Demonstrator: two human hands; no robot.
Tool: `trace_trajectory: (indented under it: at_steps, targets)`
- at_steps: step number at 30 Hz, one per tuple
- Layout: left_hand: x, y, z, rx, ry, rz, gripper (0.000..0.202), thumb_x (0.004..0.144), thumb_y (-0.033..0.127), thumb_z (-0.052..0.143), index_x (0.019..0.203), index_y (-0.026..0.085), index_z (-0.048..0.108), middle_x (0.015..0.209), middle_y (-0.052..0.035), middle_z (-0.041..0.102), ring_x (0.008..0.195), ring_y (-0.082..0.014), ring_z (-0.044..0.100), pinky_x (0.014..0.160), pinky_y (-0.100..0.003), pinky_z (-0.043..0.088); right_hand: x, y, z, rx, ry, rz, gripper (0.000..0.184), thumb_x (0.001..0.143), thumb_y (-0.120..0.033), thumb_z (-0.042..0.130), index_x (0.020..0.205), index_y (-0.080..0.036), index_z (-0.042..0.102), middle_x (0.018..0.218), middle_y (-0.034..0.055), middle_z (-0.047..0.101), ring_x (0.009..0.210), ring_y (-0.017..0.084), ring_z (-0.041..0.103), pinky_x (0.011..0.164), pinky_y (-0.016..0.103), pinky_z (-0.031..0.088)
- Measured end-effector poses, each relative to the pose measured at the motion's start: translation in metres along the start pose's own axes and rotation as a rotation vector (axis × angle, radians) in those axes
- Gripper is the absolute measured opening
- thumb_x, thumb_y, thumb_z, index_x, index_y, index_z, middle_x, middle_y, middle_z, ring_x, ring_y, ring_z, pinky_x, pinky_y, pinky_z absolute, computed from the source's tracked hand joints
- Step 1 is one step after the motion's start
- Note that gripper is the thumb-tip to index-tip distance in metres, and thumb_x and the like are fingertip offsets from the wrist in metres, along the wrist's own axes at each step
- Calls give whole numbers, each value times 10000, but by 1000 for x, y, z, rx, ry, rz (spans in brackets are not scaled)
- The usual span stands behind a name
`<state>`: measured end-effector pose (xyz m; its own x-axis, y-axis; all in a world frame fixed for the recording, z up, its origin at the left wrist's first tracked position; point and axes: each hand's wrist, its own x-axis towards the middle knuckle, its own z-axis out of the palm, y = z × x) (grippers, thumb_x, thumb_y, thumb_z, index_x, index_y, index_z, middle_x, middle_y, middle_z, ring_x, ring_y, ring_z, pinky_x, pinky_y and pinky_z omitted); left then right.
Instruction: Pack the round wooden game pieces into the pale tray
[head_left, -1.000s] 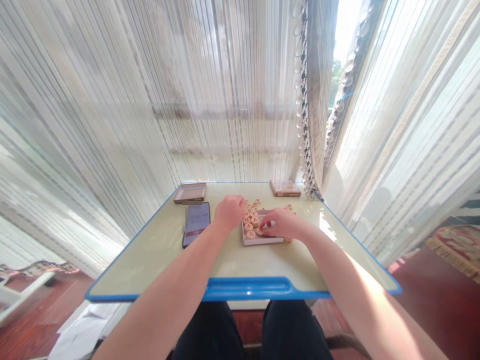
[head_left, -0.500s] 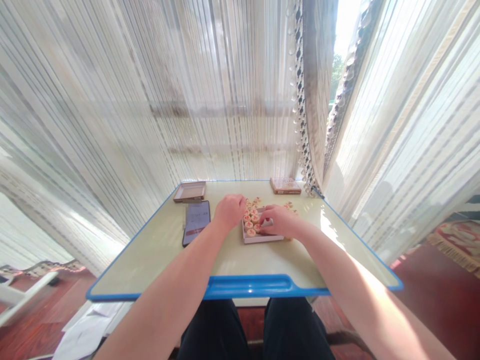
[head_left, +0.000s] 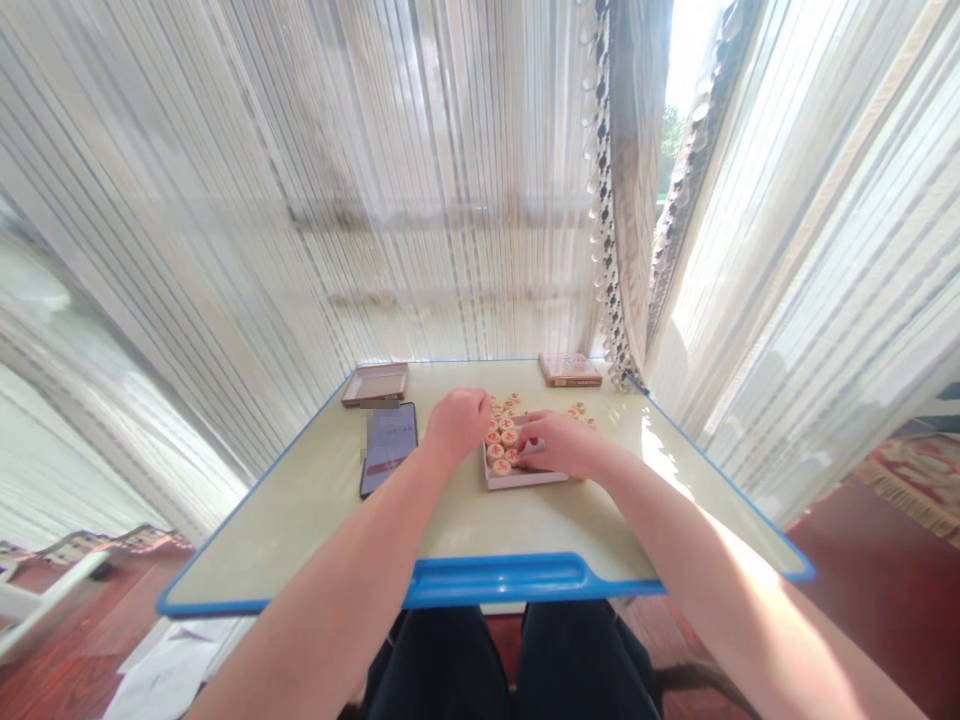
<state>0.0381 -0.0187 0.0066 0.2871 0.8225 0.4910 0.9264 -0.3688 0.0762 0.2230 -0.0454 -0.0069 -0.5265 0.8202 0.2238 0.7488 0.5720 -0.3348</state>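
A shallow open box [head_left: 529, 481] sits on the table in front of me, with round wooden Chinese chess pieces [head_left: 496, 452] marked in red set in rows along its left side. My right hand [head_left: 561, 443] reaches into the box from the right, its fingertips closed at a chess piece [head_left: 513, 456] beside the rows. At the box's left rear corner, my left hand [head_left: 459, 424] is curled closed; whatever its fingers hold is hidden from me. Loose chess pieces [head_left: 513, 400] lie behind the box, and a few more [head_left: 577, 410] past my right hand.
A phone [head_left: 390, 448] with its screen lit lies left of my left forearm. Behind it is an open box lid [head_left: 376, 383]; a closed flat box [head_left: 570, 369] sits at the back right. A blue trough [head_left: 499, 580] runs along the table's front edge. Curtains [head_left: 450, 200] hang behind.
The view has shifted slightly. Both hands keep nearly the same places, the right one still with its fingers at the piece in the box.
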Motion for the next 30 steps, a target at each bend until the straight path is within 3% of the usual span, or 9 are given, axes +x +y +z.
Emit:
trace_trajectory:
  at_steps: [30]
  targets:
    - [-2,1,0,-34,-43,10,377,882,316,319,692,179,615,749,-72,648,718,-176,567,631,-282,374,-1,-8,-5,2,-5,19,139,697,-313,633,799,-240,692,835,21,630,782,163,558,611,239,370]
